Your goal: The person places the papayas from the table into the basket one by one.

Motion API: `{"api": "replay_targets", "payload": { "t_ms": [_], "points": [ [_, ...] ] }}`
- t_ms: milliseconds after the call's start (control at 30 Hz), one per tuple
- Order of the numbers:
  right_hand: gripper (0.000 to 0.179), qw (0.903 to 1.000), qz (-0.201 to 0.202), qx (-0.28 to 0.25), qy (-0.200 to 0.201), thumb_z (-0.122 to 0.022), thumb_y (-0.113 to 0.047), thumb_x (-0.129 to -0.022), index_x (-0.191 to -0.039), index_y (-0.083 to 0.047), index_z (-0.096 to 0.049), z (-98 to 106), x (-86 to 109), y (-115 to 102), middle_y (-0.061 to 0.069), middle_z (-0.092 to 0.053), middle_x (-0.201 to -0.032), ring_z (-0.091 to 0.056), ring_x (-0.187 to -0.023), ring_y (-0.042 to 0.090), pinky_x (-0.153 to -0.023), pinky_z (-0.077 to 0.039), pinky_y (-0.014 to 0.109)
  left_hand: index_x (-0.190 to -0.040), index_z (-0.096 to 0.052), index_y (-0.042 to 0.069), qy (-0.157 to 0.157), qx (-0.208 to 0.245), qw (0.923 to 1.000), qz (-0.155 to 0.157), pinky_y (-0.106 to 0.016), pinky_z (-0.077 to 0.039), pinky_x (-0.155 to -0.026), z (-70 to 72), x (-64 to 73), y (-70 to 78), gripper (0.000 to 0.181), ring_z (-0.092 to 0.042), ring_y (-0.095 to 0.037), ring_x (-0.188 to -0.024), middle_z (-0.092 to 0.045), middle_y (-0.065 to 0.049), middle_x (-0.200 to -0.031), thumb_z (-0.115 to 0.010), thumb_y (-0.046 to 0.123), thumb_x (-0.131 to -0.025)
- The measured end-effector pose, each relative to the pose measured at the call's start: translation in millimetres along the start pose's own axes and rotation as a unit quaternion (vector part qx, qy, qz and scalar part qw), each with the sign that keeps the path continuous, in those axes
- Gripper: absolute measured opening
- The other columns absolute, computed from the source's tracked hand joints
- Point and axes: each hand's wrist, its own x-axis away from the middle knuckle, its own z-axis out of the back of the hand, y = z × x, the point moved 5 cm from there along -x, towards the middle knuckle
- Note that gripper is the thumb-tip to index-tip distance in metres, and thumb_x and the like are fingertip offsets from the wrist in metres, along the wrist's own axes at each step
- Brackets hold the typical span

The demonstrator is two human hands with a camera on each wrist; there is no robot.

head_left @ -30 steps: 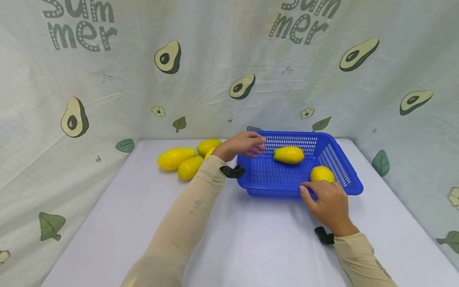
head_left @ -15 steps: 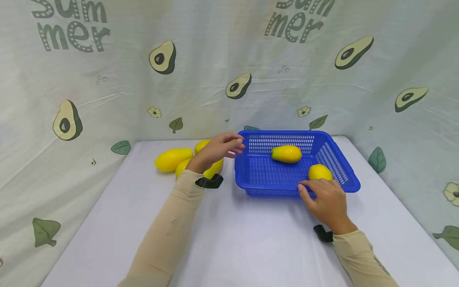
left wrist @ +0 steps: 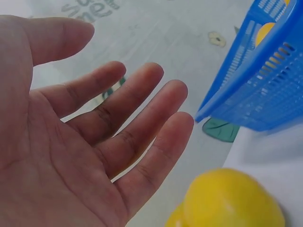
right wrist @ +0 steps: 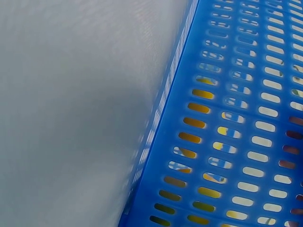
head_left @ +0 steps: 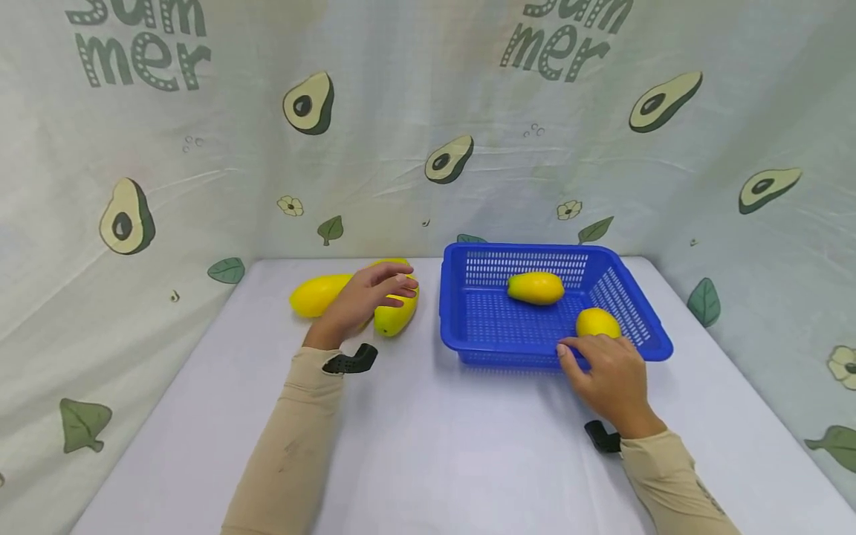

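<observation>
Left hand (head_left: 360, 301) is empty, fingers loosely spread, just above the fruit at the left of the worktop (head_left: 468, 446); left wrist view shows it apart from the fruit. Nearest yellow fruit (head_left: 396, 316) lies beside a long yellow fruit (head_left: 316, 296); my hand hides part of that cluster. Right hand (head_left: 610, 375) has its fingers hooked over the near rim of the blue basket (head_left: 504, 348); can't tell how hard it grips. Basket holds an oblong fruit (head_left: 536, 287) near the middle and a second fruit (head_left: 599, 322) by the right hand. Handling guess: fruit firm, smooth, a bit slippery, prone to roll; weight I can't judge. I'd take it across the fat middle, thumb opposite fingers, not by the tapered end. Basket looks like thin slotted plastic, light, walls flexing; rim should be the stiffest hold.
</observation>
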Motion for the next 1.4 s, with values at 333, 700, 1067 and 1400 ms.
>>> {"api": "replay_targets", "payload": {
  "t_ms": [333,700,1067,1400],
  "points": [
    [0.037,0.9999,0.004,0.003,0.011,-0.058,-0.034,-0.092,-0.088,-0.002,-0.076,4.0,-1.3,-2.8,0.012,-0.072,-0.078,-0.068,-0.070,0.032,-0.063,-0.047,0.047,-0.136,-0.056,0.009,0.030,0.030,0.9990,-0.014,-0.046,-0.047,-0.103,31.6,25.1,-18.6,0.044,-0.058,-0.037,-0.121,-0.063,-0.014,-0.127,-0.055,0.037,-0.103],
    [0.040,0.9998,0.005,0.011,0.013,-0.056,-0.035,-0.093,-0.087,-0.002,-0.076,3.8,-1.3,-1.8,0.012,-0.072,-0.077,-0.068,-0.069,0.032,-0.062,-0.047,0.047,-0.140,-0.052,0.006,0.067,0.023,0.9975,0.001,-0.049,-0.045,-0.105,42.6,36.2,-45.5,0.051,-0.059,-0.033,-0.121,-0.057,-0.025,-0.134,-0.056,0.041,-0.102],
    [0.036,0.9999,0.007,-0.001,0.014,-0.058,-0.034,-0.092,-0.087,-0.003,-0.076,-1.1,-1.5,-4.5,0.011,-0.072,-0.078,-0.068,-0.069,0.031,-0.062,-0.047,0.047,-0.143,-0.048,0.003,0.099,0.002,0.9947,0.026,-0.047,-0.046,-0.104,62.6,48.8,-56.3,0.053,-0.059,-0.032,-0.120,-0.057,-0.024,-0.134,-0.052,0.039,-0.104],
    [0.038,0.9999,0.006,0.004,0.013,-0.056,-0.035,-0.093,-0.087,-0.003,-0.076,1.4,-0.3,-2.5,0.011,-0.072,-0.077,-0.068,-0.069,0.031,-0.063,-0.047,0.047,-0.145,-0.045,-0.001,0.145,0.010,0.9892,0.020,-0.035,-0.050,-0.100,78.8,61.8,-68.8,0.059,-0.062,-0.026,-0.117,-0.057,-0.026,-0.133,-0.052,0.042,-0.104]
  ]
}}
